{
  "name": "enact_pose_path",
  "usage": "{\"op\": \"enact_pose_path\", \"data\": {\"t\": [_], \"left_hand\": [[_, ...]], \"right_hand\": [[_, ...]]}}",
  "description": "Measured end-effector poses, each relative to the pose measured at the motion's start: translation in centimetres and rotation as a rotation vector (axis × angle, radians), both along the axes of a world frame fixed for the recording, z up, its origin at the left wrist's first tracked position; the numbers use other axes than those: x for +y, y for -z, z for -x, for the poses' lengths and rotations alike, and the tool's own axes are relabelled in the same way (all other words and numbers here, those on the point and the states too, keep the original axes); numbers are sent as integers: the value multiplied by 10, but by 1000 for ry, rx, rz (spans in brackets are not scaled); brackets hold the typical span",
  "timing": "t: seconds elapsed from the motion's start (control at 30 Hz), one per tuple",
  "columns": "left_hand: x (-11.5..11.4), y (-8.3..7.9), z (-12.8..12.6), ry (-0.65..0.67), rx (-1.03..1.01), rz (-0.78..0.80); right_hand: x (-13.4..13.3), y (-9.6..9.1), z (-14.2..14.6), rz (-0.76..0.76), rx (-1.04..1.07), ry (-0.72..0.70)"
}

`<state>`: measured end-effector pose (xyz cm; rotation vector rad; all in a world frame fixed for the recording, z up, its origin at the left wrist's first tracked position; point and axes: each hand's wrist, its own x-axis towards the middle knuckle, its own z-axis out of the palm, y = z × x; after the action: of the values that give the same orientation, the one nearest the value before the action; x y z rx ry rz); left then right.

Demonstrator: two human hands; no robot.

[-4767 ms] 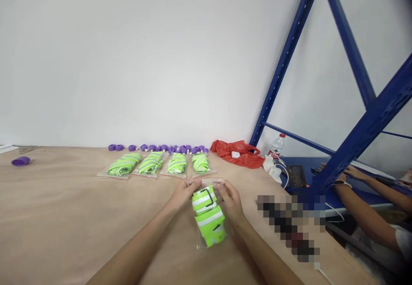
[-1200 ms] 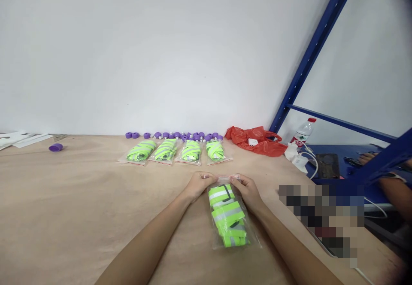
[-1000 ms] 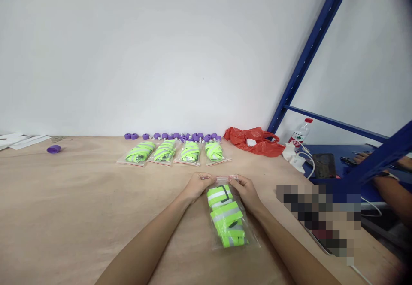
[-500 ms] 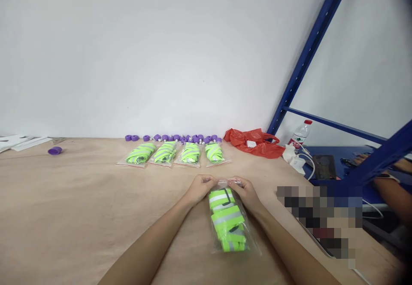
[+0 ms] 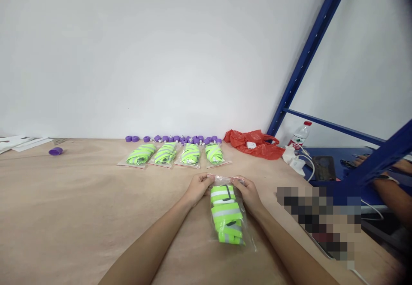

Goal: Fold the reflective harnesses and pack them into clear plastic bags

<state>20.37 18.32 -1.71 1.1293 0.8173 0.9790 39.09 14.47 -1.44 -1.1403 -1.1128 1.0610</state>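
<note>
A clear zip bag (image 5: pixel 227 216) holding a folded neon-green reflective strap lies on the wooden table (image 5: pixel 64 216) in front of me. My left hand (image 5: pixel 198 187) pinches the bag's far top edge at its left end. My right hand (image 5: pixel 246 190) pinches the same edge at its right end. Both hands are closed on the bag's mouth. Beyond them, several sealed bags (image 5: pixel 174 154) with the same green straps lie in a row.
A line of purple rings (image 5: pixel 174 138) runs along the wall, and one purple piece (image 5: pixel 56 151) sits far left by some papers (image 5: pixel 19 142). A red plastic bag (image 5: pixel 254 142), water bottle (image 5: pixel 298 134) and cables lie right. Another person's arm (image 5: pixel 391 190) rests by a blue rack (image 5: pixel 305 57).
The bag has shifted slightly and straightened under my hands; my fingers stay pinched on its top edge, a little closer together than a second ago.
</note>
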Motion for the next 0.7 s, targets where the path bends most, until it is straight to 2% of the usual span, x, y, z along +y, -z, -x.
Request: {"op": "enact_pose_path", "data": {"t": [0.27, 0.47, 0.7], "left_hand": [[-4, -3, 2, -25, 25, -62], [-3, -6, 1, 52, 54, -63], [-2, -3, 0, 45, 64, -89]], "right_hand": [[-3, -9, -3, 45, -58, -132], [-5, -8, 1, 17, -83, -138], [-4, -9, 1, 41, -100, -183]]}}
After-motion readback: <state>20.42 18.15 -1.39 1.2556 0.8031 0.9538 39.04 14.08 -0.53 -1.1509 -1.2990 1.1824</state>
